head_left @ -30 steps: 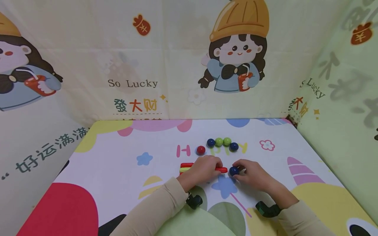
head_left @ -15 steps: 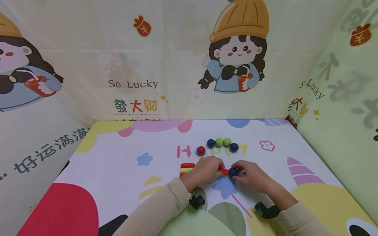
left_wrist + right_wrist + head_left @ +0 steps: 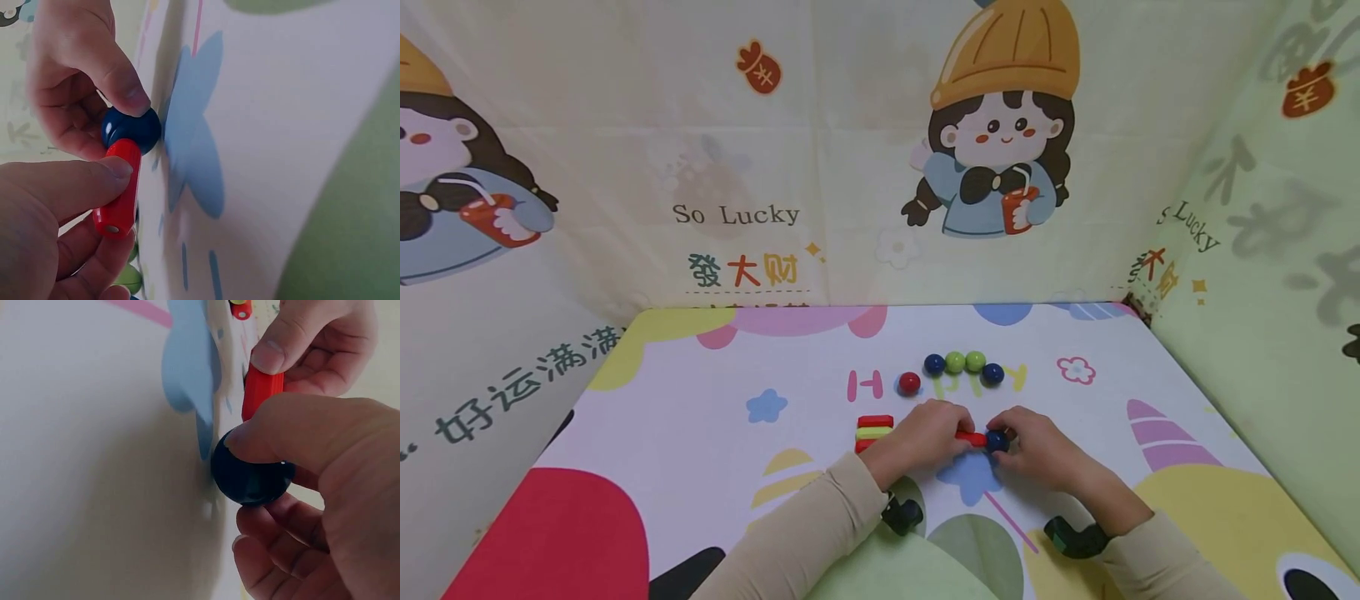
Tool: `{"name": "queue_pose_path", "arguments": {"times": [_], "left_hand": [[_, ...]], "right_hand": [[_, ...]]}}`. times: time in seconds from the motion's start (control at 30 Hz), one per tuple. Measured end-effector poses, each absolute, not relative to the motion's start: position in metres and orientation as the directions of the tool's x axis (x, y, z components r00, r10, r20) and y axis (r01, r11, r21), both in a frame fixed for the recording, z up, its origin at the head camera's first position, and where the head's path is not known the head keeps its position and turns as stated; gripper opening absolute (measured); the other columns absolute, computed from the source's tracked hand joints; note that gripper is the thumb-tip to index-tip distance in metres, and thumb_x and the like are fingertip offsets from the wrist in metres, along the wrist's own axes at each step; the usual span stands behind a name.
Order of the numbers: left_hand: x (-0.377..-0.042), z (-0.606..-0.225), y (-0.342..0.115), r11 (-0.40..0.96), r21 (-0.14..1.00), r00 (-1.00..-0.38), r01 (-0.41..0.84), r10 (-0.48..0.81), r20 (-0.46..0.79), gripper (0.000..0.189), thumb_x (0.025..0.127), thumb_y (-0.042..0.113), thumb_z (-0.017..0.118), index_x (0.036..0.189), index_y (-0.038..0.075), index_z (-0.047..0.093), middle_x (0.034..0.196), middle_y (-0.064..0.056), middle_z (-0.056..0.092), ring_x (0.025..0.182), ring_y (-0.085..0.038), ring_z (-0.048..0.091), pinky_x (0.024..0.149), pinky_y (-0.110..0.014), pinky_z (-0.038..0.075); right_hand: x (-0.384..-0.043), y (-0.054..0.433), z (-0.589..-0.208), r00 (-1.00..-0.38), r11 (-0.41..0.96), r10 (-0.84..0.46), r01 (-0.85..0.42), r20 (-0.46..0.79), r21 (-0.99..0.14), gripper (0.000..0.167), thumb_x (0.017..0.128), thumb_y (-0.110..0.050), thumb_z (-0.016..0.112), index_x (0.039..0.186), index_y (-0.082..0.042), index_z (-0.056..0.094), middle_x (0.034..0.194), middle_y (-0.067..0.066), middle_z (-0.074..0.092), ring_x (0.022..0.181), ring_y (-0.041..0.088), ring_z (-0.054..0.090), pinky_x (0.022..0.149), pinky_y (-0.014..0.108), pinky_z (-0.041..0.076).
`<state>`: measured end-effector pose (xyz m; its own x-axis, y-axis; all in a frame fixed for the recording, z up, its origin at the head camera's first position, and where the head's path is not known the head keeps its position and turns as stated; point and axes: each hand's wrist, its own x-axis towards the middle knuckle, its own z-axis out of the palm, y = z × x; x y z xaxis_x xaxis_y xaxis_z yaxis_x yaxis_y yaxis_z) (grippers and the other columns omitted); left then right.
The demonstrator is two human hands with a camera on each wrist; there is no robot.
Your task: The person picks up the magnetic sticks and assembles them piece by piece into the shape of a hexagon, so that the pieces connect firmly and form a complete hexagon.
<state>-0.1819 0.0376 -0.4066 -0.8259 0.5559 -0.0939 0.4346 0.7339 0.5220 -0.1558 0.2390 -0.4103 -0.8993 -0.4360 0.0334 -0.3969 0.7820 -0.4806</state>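
Note:
My left hand [image 3: 928, 435] pinches a short red rod [image 3: 972, 438] between thumb and fingers. A small hole shows in the rod's near end [image 3: 112, 229] in the left wrist view. Across from it, my right hand [image 3: 1039, 443] grips a shiny dark blue ball [image 3: 997, 441], thumb on one side and fingers on the other. The rod's far end meets the ball, and the two line up low over the printed blue star [image 3: 197, 137]. In the right wrist view the right thumb [image 3: 256, 440] partly covers where the red rod [image 3: 261, 394] reaches the blue ball [image 3: 253, 481].
Left of my left hand lie a red rod [image 3: 876, 421], a yellow-green rod [image 3: 874, 433] and another red rod [image 3: 864, 447], side by side. Beyond the hands sit a red ball [image 3: 909, 383], two blue balls [image 3: 935, 364] and two green balls [image 3: 975, 361] on the patterned tabletop [image 3: 700, 433].
A gap stood between the rod and the blue ball one second ago; now they meet. My left hand has moved slightly right with the red rod. The other balls and rods stay put.

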Motion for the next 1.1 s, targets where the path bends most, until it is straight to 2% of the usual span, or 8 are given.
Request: {"name": "queue_pose_path", "arguments": {"times": [0.23,0.43,0.53,0.7,0.93,1.1], "left_hand": [[-0.184,-0.407,0.036,0.737,0.534,-0.832,0.414,0.544,-0.106,0.021,0.091,0.023,0.076,0.111,0.016,0.073,0.089,0.010,0.062,0.081,-0.007,0.054,0.072,-0.017,0.047],[-0.184,-0.408,0.035,0.719,0.575,-0.833,0.390,0.542,-0.113,0.020,0.090,0.021,0.077,0.108,0.016,0.069,0.088,0.009,0.060,0.078,-0.006,0.054,0.070,-0.016,0.047],[-0.184,-0.408,0.035,0.710,0.596,-0.835,0.376,0.538,-0.115,0.019,0.090,0.021,0.077,0.105,0.015,0.067,0.085,0.008,0.058,0.076,-0.007,0.053,0.068,-0.016,0.047],[-0.184,-0.409,0.029,0.712,0.592,-0.837,0.378,0.536,-0.111,0.022,0.089,0.022,0.079,0.107,0.016,0.067,0.087,0.008,0.058,0.079,-0.008,0.053,0.070,-0.017,0.048],[-0.187,-0.406,0.005,0.725,0.580,-0.855,0.372,0.510,-0.090,0.033,0.088,0.023,0.080,0.117,0.016,0.068,0.105,0.005,0.065,0.096,-0.010,0.060,0.079,-0.021,0.052],[-0.192,-0.403,-0.013,0.712,0.585,-0.853,0.389,0.518,-0.063,0.037,0.088,0.023,0.079,0.123,0.015,0.067,0.113,0.001,0.066,0.103,-0.013,0.061,0.084,-0.024,0.053]], "right_hand": [[-0.156,0.240,-0.413,-0.893,0.783,-0.446,-0.424,0.065,-0.454,0.031,0.082,-0.015,0.083,0.109,-0.006,0.070,0.101,0.000,0.063,0.090,0.019,0.058,0.082,0.040,0.055],[-0.159,0.237,-0.421,-0.853,0.740,-0.487,-0.516,0.184,-0.432,0.021,0.082,-0.015,0.083,0.100,-0.011,0.072,0.096,-0.005,0.066,0.088,0.016,0.060,0.082,0.039,0.054],[-0.159,0.236,-0.422,-0.850,0.735,-0.486,-0.523,0.203,-0.431,0.017,0.083,-0.014,0.082,0.098,-0.011,0.073,0.093,-0.007,0.066,0.085,0.014,0.060,0.080,0.037,0.054],[-0.158,0.235,-0.423,-0.877,0.757,-0.452,-0.475,0.165,-0.450,0.017,0.084,-0.013,0.081,0.098,-0.010,0.072,0.093,-0.006,0.065,0.084,0.014,0.058,0.081,0.039,0.054],[-0.155,0.235,-0.422,-0.914,0.785,-0.398,-0.385,0.082,-0.485,0.018,0.086,-0.013,0.079,0.102,-0.009,0.071,0.096,-0.002,0.066,0.088,0.019,0.059,0.083,0.044,0.053],[-0.155,0.236,-0.422,-0.915,0.789,-0.396,-0.382,0.076,-0.481,0.017,0.087,-0.013,0.077,0.102,-0.010,0.070,0.095,-0.004,0.065,0.088,0.018,0.057,0.083,0.044,0.052]]}}
